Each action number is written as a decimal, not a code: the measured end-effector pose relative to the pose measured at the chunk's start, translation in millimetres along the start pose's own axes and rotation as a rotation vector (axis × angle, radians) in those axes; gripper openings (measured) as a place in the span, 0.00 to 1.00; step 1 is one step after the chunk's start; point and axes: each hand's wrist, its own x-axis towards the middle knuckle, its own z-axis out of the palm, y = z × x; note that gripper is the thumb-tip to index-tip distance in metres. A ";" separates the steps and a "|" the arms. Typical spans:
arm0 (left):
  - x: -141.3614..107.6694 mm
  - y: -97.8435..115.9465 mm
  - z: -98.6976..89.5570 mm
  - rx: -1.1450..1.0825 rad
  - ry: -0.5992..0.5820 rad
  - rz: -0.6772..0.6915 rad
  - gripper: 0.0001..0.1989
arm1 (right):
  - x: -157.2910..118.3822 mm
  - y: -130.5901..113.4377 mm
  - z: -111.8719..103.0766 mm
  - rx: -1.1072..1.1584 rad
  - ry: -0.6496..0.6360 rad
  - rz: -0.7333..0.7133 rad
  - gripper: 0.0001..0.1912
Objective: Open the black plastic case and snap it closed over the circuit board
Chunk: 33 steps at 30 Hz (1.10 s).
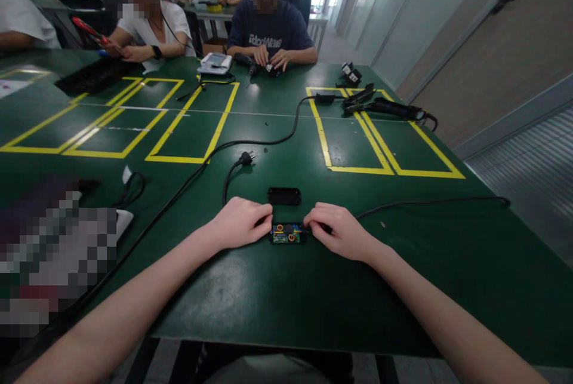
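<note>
On the green table in front of me lies a small open black case (271, 240) holding a circuit board (285, 234) with copper coils and coloured wires. My left hand (245, 223) is closed, thumb and fingers pinched at the case's left end, where a power cord (227, 184) with a two-pin plug (246, 158) passes behind it. At the right end, my right hand (336, 230) is closed in a pinch on the other black cord (421, 202). The fingers partly hide both cord entries. Just behind the case sits its loose black cover (284, 196), hollow side up.
A long black cable (264, 141) crosses the table to a black corded appliance (380, 107) at the far right. Yellow tape rectangles (179, 160) mark the surface. Blurred-out items (67, 252) lie at left. Across the table, a person (271, 28) handles small parts.
</note>
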 end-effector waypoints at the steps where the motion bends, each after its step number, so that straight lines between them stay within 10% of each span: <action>1: 0.3 0.4 0.6 0.004 0.002 -0.006 0.13 | -0.1 -0.2 0.7 -0.013 0.001 0.014 0.10; 23: 4.9 0.2 6.6 0.005 0.091 -0.132 0.10 | 8.5 0.1 15.8 -0.108 0.177 0.158 0.01; 33: 6.9 -7.1 13.0 -0.010 0.150 -0.092 0.15 | 12.5 1.7 20.3 -0.198 0.248 0.196 0.18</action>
